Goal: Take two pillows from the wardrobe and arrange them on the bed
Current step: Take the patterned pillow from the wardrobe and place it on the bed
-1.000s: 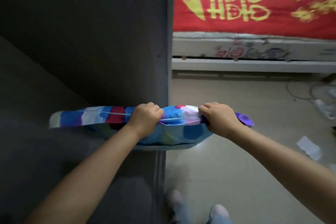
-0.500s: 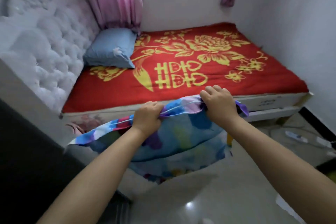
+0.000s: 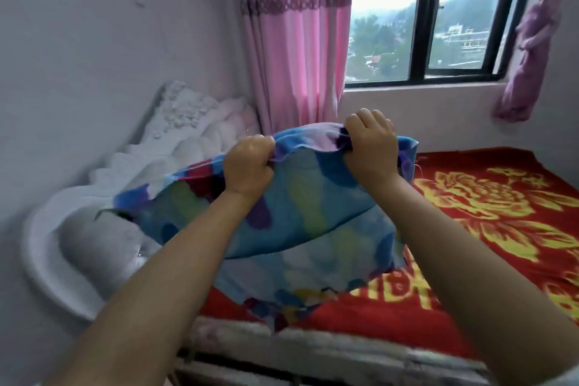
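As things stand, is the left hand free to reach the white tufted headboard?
Probably not. The left hand is clenched on the top edge of the blue multicoloured patterned pillow, sharing it with the right hand. The white tufted headboard lies beyond, with the pillow held in front of it.

Pillow held above bed near headboard at left; curtain and window behind.
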